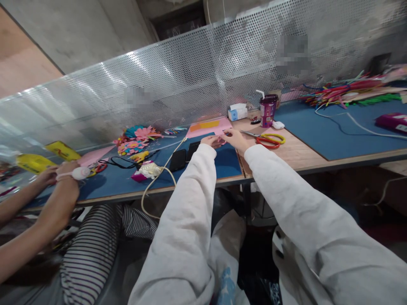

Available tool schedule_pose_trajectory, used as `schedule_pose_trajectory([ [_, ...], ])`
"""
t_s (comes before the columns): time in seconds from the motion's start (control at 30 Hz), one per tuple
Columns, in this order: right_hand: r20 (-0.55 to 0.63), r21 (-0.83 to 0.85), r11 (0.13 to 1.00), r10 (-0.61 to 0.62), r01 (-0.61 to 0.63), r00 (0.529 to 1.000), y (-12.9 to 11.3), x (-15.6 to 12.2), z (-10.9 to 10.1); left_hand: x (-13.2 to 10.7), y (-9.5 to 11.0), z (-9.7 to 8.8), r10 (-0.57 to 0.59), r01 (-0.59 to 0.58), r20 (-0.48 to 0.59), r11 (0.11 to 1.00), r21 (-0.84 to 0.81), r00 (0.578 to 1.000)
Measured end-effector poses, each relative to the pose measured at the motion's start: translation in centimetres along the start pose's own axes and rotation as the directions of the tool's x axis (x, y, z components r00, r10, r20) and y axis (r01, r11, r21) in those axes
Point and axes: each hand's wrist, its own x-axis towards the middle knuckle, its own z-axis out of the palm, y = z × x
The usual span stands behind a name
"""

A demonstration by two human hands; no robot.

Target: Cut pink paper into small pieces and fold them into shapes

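My left hand (211, 141) and my right hand (235, 139) meet over the blue mat at the table's front part. Between their fingertips is a small pink piece (224, 140), probably paper; my fingers hide most of it. Both hands are closed in a pinch on it. Just behind them lies a pink paper sheet (226, 123) with an orange strip (205, 126) on top. To the right of my right hand rest scissors (269, 140) with red and yellow handles. Two dark phones lie left of my left hand, the nearer phone (178, 160) flat on the mat.
A purple cup (268, 111) with a straw and a tissue box (238, 112) stand behind the scissors. Paper flowers (136, 140), a glue gun (140, 156) and a pale cable (152, 183) lie leftward. A co-worker's hands (65, 171) work at far left. A perforated metal screen (190, 72) borders the back.
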Motion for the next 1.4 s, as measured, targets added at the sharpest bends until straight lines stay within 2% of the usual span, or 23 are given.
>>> schedule_pose_trajectory([
  [0.1,-0.041,-0.091,0.995,-0.038,0.034,0.998,0.8,0.4,0.1,-0.1,0.0,0.0,0.013,-0.014,0.018,1.0,0.027,1.0],
  [0.23,-0.04,-0.146,0.987,-0.068,0.062,0.997,1.8,0.6,0.3,0.0,-0.1,-0.1,0.03,-0.032,0.039,0.998,0.055,0.999],
  [0.4,-0.046,-0.209,0.974,-0.099,0.087,0.994,1.5,0.4,0.3,0.1,-0.2,-0.1,0.043,-0.043,0.025,0.998,0.035,0.999],
  [0.73,0.005,-0.279,0.933,-0.235,0.227,0.972,1.1,0.4,0.3,0.7,-0.1,0.1,-0.027,0.028,-0.034,0.999,0.037,0.999],
  [0.97,0.061,-0.306,0.907,-0.285,0.29,0.957,1.7,0.6,0.6,0.6,-0.3,0.3,-0.007,0.007,-0.079,1.0,-0.008,0.997],
  [1.23,0.145,-0.403,0.853,-0.298,0.332,0.943,2.2,0.4,0.3,-0.1,-0.2,0.3,0.029,-0.025,0.023,0.991,-0.132,0.999],
  [1.4,0.185,-0.453,0.818,-0.301,0.353,0.935,2.1,0.1,0.3,0.4,-0.4,0.1,0.03,-0.03,-0.001,0.992,-0.119,1.0],
])
